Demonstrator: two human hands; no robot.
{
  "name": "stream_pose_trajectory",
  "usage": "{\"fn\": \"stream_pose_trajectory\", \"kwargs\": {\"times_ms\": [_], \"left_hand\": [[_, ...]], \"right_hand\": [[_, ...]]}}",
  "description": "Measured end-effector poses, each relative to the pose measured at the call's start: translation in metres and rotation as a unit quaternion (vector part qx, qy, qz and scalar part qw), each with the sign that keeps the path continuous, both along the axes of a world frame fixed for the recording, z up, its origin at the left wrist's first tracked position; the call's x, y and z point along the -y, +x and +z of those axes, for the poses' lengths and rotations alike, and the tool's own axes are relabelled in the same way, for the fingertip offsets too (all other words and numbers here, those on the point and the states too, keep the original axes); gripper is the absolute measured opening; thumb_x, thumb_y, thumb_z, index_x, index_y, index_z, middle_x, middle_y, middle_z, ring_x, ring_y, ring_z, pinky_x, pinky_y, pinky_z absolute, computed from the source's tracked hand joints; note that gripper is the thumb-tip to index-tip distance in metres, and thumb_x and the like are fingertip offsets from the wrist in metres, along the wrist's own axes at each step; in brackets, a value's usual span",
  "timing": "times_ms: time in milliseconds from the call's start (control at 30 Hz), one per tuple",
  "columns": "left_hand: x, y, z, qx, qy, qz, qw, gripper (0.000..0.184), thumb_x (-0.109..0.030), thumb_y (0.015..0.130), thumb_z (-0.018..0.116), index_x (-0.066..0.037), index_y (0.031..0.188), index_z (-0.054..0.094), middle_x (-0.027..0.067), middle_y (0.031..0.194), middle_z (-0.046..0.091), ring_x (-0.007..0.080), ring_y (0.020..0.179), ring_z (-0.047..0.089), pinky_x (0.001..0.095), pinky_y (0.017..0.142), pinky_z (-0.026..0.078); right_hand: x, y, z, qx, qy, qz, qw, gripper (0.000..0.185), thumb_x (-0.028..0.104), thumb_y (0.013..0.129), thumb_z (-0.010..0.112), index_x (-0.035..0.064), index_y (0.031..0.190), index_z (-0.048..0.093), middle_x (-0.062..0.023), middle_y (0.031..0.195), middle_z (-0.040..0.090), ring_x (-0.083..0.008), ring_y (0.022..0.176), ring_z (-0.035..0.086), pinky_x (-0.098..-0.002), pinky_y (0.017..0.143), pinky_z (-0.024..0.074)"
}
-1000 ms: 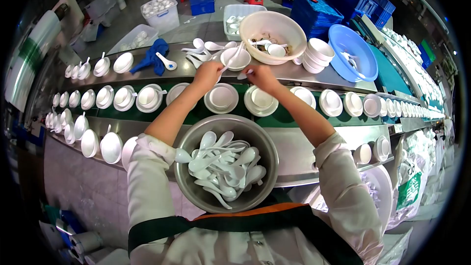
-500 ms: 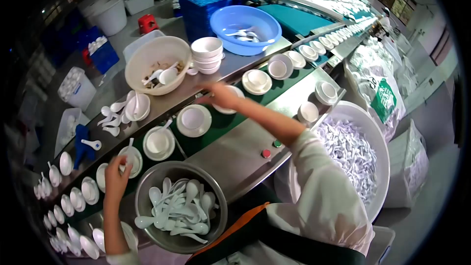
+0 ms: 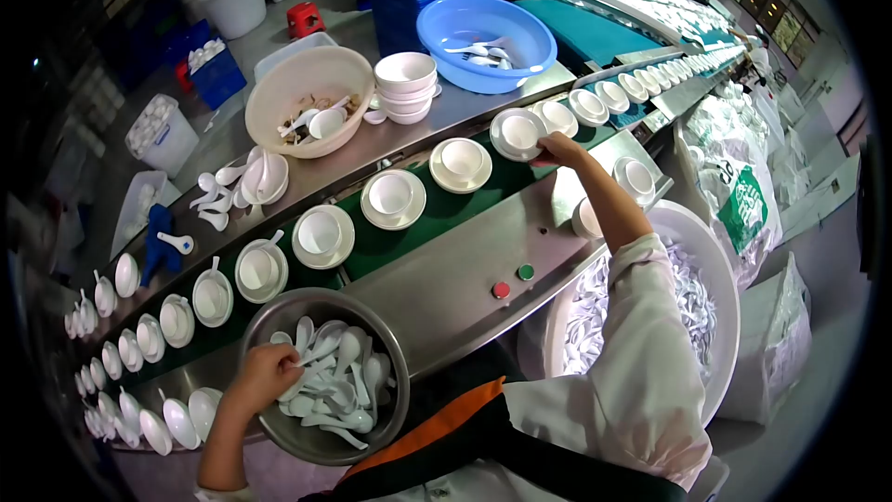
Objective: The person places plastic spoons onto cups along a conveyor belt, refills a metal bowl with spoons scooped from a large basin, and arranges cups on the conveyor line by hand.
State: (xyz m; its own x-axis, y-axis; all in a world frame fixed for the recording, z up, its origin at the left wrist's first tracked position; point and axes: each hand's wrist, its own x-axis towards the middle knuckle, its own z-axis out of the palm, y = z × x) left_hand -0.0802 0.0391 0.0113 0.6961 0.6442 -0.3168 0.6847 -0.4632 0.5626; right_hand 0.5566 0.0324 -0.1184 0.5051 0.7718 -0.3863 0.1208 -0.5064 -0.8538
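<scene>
Left hand (image 3: 268,377) now down at the white spoons (image 3: 346,390) in the steel bowl (image 3: 400,372), not up by a dish on the green belt (image 3: 372,247) as a moment ago; fingers bent and bunched; cannot tell if pinching a spoon; right hand (image 3: 559,152) now farther right, at the edge of a plate (image 3: 499,142); fingers bent there, cannot tell how tight; one steel bowl, too many spoons to count; four plates with small bowls (image 3: 391,193) in a row, the last by the right hand; two buttons (image 3: 502,290), red and green; some spoons hidden under the left hand; white tub (image 3: 731,335) partly behind the sleeve (image 3: 641,344).
</scene>
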Motion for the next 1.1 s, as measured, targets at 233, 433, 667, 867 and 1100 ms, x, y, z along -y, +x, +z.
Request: {"fn": "stream_pose_trajectory", "kwargs": {"times_ms": [233, 433, 667, 867, 1100], "left_hand": [[-0.016, -0.011, 0.018, 0.114, -0.065, 0.136, 0.982, 0.014, -0.006, 0.067, 0.068, -0.001, 0.078, 0.061, -0.0001, 0.064, 0.057, 0.0058, 0.058, 0.048, 0.0219, 0.053, 0.039], [-0.059, -0.016, 0.048, 0.282, 0.052, 0.195, 0.938, 0.008, -0.007, 0.077, 0.063, -0.002, 0.081, 0.059, -0.0009, 0.068, 0.054, 0.0069, 0.058, 0.051, 0.0212, 0.05, 0.042], [-0.155, 0.008, 0.014, 0.196, 0.295, 0.133, 0.926, 0.014, -0.009, 0.071, 0.064, -0.001, 0.081, 0.059, 0.0098, 0.072, 0.061, 0.0163, 0.063, 0.058, 0.0291, 0.057, 0.045], [-0.189, 0.017, -0.03, 0.104, 0.326, 0.071, 0.937, 0.009, -0.008, 0.067, 0.06, -0.003, 0.074, 0.057, 0.0149, 0.07, 0.059, 0.0295, 0.067, 0.058, 0.038, 0.06, 0.044], [-0.184, 0.002, -0.074, 0.07, 0.316, 0.084, 0.942, 0.04, -0.014, 0.067, 0.069, -0.005, 0.103, 0.054, 0.0133, 0.089, 0.062, 0.0291, 0.083, 0.06, 0.04, 0.071, 0.046]], "right_hand": [[-0.017, -0.04, 0.029, 0.168, -0.155, 0.157, 0.961, 0.035, 0.023, 0.082, 0.059, -0.0109, 0.087, 0.056, -0.0162, 0.068, 0.064, -0.0227, 0.057, 0.064, -0.0318, 0.048, 0.0536], [-0.028, -0.142, 0.1, 0.513, 0.074, 0.257, 0.816, 0.034, 0.021, 0.077, 0.063, 0.0054, 0.106, 0.056, -0.0178, 0.093, 0.062, -0.0319, 0.08, 0.062, -0.0405, 0.065, 0.0491], [-0.006, -0.393, 0.136, 0.296, 0.341, 0.612, 0.649, 0.032, 0.009, 0.074, 0.063, 0.0047, 0.105, 0.059, -0.0116, 0.101, 0.062, -0.0261, 0.088, 0.061, -0.0331, 0.076, 0.0498], [-0.029, -0.515, 0.076, 0.356, 0.373, 0.696, 0.5, 0.028, 0.008, 0.072, 0.054, 0.0077, 0.1, 0.057, -0.0094, 0.093, 0.061, -0.0253, 0.08, 0.062, -0.0358, 0.065, 0.0508], [-0.037, -0.486, 0.101, 0.452, 0.322, 0.696, 0.456, 0.019, 0.008, 0.073, 0.054, 0.0082, 0.091, 0.059, -0.0085, 0.083, 0.059, -0.023, 0.07, 0.062, -0.033, 0.059, 0.0499]]}}
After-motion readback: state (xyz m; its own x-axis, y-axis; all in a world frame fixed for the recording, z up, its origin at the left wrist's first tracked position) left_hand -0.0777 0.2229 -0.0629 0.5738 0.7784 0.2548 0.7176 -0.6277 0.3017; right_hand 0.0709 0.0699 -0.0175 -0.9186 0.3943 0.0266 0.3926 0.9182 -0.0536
